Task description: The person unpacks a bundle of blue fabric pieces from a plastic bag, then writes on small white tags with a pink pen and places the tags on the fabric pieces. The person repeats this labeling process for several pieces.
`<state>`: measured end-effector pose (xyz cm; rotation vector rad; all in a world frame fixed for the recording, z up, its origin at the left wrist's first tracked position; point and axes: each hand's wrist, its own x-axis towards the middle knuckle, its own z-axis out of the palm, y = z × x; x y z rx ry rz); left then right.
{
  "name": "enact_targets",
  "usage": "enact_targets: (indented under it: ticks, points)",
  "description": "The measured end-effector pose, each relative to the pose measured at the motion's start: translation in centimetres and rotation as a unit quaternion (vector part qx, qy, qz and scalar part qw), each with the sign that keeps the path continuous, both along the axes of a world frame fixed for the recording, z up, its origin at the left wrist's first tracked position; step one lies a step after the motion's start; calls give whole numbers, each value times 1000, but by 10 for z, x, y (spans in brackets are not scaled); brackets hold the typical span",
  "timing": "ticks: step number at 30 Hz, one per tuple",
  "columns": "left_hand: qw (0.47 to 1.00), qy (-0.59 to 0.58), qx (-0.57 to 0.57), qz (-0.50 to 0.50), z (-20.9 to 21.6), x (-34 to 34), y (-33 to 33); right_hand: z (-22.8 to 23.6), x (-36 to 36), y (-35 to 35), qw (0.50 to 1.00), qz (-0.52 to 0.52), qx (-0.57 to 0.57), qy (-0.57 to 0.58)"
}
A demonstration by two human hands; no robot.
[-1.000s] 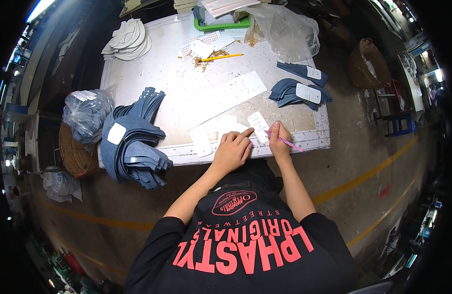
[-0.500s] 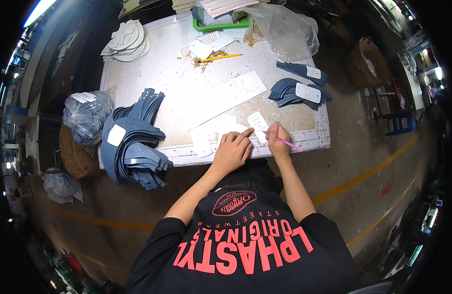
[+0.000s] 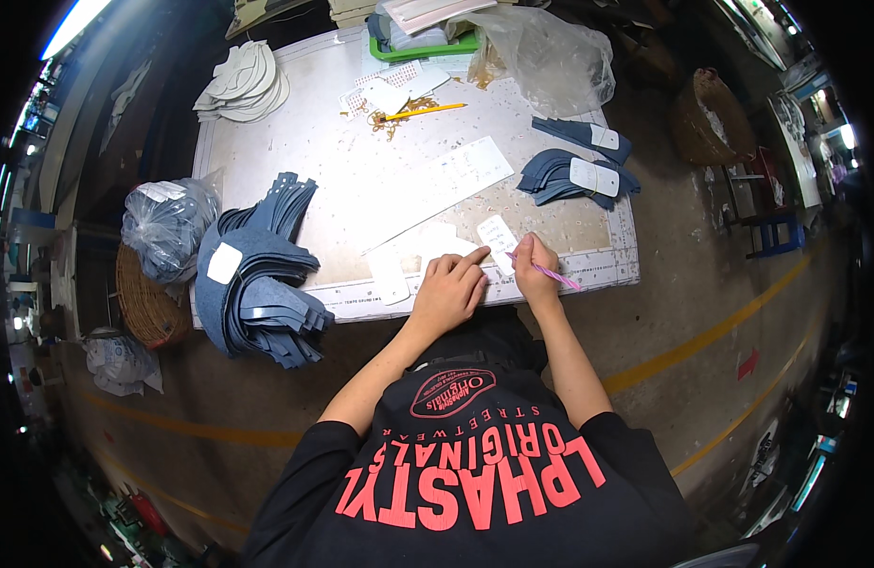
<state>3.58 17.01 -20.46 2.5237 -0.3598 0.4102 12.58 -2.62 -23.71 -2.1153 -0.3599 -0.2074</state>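
Note:
At the table's near edge my right hand [image 3: 536,268] grips a pink and purple striped pen [image 3: 562,277], its tip on a small white card [image 3: 499,244] with handwriting on it. My left hand [image 3: 450,292] lies flat on the table to the left, fingers spread, the index fingertip reaching the card's edge. Blank white cards [image 3: 390,279] lie beside and partly under the left hand. Past the hands lies a long white paper strip [image 3: 446,189]. Left of them rests a big stack of blue-grey curved fabric pieces [image 3: 257,265] with a white tag on top.
Two smaller tagged blue bundles [image 3: 555,175] lie at the right edge. Farther back are a yellow pencil [image 3: 425,112], rubber bands [image 3: 388,131], a green tray [image 3: 423,53], a clear plastic bag [image 3: 555,62] and white cut pieces [image 3: 246,83]. A wicker basket [image 3: 148,303] stands left of the table.
My right hand and the pen have shifted very slightly left and down on the card. My left hand stays where it was.

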Motion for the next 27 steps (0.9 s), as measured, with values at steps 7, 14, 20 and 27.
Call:
enact_targets:
  ticks: [7, 14, 20, 27]
  points:
    - [1000, 1, 1, 0, 0, 0, 0, 0, 1, 1, 1000, 0, -4, -7]
    - [1000, 2, 2, 0, 1, 0, 0, 1, 0, -1, 1000, 3, 0, -10]
    - [1000, 0, 3, 1, 1, 0, 0, -1, 1, -2, 1000, 1, 4, -11]
    - [1000, -4, 4, 0, 0, 0, 0, -3, 1, -3, 1000, -5, 5, -13]
